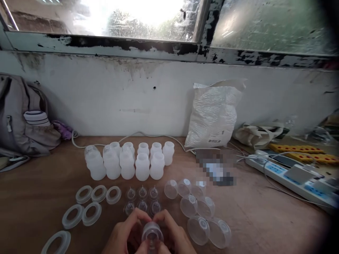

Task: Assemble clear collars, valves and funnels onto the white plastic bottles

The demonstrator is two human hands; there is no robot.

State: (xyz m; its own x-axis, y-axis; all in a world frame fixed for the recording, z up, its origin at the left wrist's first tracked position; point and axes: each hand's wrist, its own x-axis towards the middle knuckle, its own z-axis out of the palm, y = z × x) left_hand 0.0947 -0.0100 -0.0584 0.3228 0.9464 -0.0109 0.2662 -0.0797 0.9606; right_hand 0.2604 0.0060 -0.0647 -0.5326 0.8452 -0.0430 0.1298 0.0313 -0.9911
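Close to the front edge, my left hand (123, 231) and my right hand (176, 233) together grip a translucent bottle collar ring (153, 227), fingertips meeting behind it and thumbs at its front. A clear piece that looks like a nipple shows inside the ring. Just beyond my fingers, several clear bottle nipples (142, 192) stand tip up in two rows. Several loose collar rings (91, 213) lie to the left, and several clear dome caps (189, 205) to the right. White baby bottles (143, 167) stand upright farther back; some at the left have clear caps on.
A grey backpack (23, 116) rests at the far left. Behind the bottles runs a cable (140, 133) along the wall. A white plastic bag (212, 113) leans there, with a blurred phone-like object (218, 171) before it. At right lies a power strip (275, 167) with plugs and wires.
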